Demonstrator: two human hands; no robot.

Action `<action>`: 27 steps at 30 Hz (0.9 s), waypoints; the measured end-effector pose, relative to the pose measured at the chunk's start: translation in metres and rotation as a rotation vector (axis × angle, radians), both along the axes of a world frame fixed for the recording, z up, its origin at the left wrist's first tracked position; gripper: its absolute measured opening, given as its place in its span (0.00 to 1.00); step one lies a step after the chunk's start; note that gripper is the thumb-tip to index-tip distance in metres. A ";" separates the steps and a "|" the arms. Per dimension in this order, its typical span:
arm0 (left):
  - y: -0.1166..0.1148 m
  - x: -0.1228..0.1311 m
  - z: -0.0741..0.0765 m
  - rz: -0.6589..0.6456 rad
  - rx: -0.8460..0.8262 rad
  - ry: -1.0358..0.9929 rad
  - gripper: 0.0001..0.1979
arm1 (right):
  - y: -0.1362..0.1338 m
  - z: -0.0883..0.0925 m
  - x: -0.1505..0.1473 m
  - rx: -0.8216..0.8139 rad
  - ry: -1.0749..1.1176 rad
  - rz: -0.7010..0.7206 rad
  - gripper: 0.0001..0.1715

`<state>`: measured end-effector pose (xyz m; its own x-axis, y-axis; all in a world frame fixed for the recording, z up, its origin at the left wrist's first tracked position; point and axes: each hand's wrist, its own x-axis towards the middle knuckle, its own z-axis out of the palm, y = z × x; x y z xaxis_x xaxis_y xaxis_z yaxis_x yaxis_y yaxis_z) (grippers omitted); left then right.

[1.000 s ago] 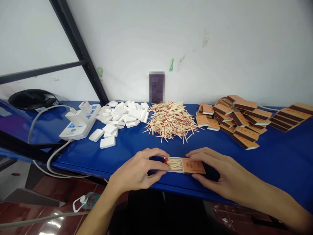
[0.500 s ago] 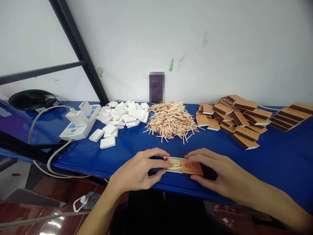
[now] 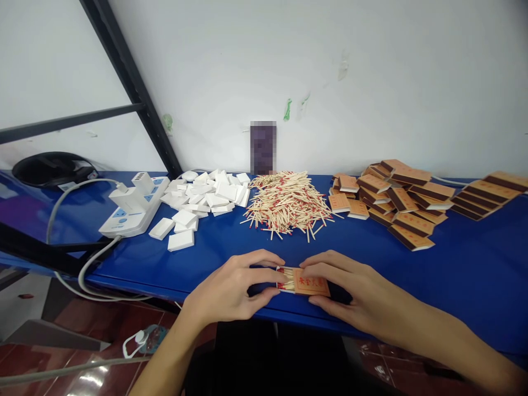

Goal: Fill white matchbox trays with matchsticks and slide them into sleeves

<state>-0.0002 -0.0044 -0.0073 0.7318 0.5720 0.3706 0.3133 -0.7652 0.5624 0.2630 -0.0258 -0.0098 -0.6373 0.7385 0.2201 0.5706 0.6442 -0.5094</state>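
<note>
Between my hands, near the blue table's front edge, lies a matchbox whose orange sleeve (image 3: 312, 282) covers the right part of its white tray (image 3: 288, 291). Matches (image 3: 286, 278) with red heads at the left fill the part of the tray that shows. My left hand (image 3: 243, 286) grips the tray's open end between thumb and fingers, one finger resting over the matches. My right hand (image 3: 350, 286) holds the sleeve by its long sides, thumb at the near side and fingers at the far side.
Beyond my hands is a heap of loose matches (image 3: 289, 203). White trays (image 3: 181, 240) are piled to its left, orange matchbox sleeves (image 3: 412, 224) to its right. A power strip (image 3: 127, 223) with cables and a black shelf post (image 3: 136, 82) stand at the left. A wall closes the back.
My right hand has moved left, sliding the sleeve further over the tray, so less of the matches shows. My left hand has stayed nearly in place.
</note>
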 end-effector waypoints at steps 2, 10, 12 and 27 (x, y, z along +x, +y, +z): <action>0.000 0.001 0.001 0.008 -0.026 -0.008 0.16 | 0.000 0.000 -0.007 0.019 0.005 0.007 0.15; 0.002 0.002 0.001 0.078 -0.144 0.008 0.26 | -0.001 0.007 -0.024 0.042 -0.012 0.119 0.14; 0.003 0.002 0.000 0.102 -0.136 0.023 0.26 | -0.002 0.014 -0.025 0.014 -0.081 0.141 0.15; 0.002 0.001 0.007 0.160 -0.075 0.116 0.18 | 0.000 0.021 -0.015 0.060 -0.312 0.074 0.04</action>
